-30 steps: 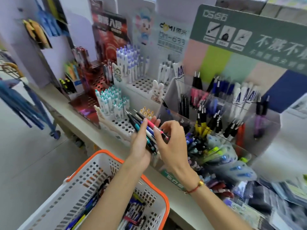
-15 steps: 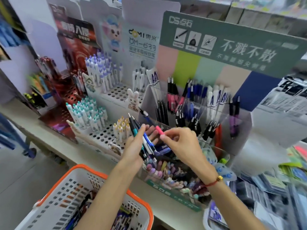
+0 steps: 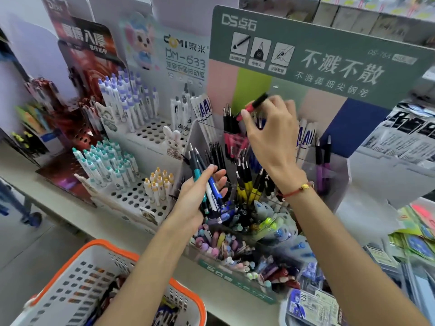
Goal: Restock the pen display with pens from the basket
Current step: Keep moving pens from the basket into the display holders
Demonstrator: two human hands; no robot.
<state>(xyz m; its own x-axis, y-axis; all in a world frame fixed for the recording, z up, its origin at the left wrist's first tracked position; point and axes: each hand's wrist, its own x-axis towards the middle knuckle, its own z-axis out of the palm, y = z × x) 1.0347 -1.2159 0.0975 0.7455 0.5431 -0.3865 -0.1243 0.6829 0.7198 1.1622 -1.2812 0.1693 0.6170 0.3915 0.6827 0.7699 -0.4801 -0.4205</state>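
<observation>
Red-and-black pen [image 3: 253, 106]: pinched in right hand [image 3: 270, 135] fingertips, above the clear pen display [image 3: 334, 182] rear compartments, over pink-barrelled pens. Bundle of pens [image 3: 207, 184]: clasped in left hand [image 3: 195, 196], fingers curled, at display's left edge. Orange-rimmed basket [image 3: 94, 245]: below shelf's front edge, holding pens.

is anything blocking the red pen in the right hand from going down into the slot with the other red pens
Nothing visible does. The right hand pinches the red pen above the clear display, with the red pens below and slightly left. Black pens stand beside that slot, not across it. The hand hides part of the row.
</observation>
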